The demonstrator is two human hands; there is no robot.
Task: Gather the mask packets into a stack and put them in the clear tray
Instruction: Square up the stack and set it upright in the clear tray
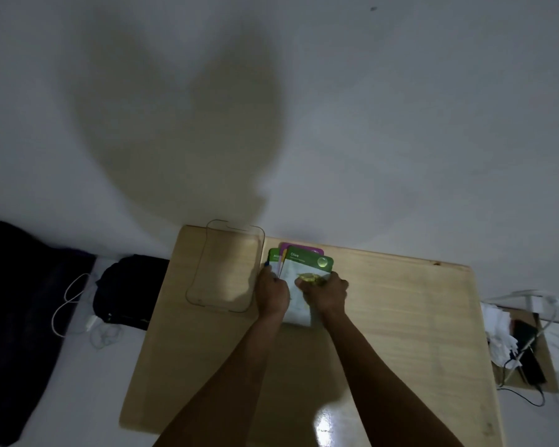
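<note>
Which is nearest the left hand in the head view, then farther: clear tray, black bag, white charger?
From the left hand:
1. Clear tray, right beside it, to its left.
2. Black bag, past the table's left edge.
3. White charger, farthest left.

Mask packets (299, 279): three showed, fanned together, two green-topped and one purple-topped
Clear tray (204, 269): one
Hands: two, a left hand (271, 295) and a right hand (325, 293)
Wooden table (400, 333): one
</note>
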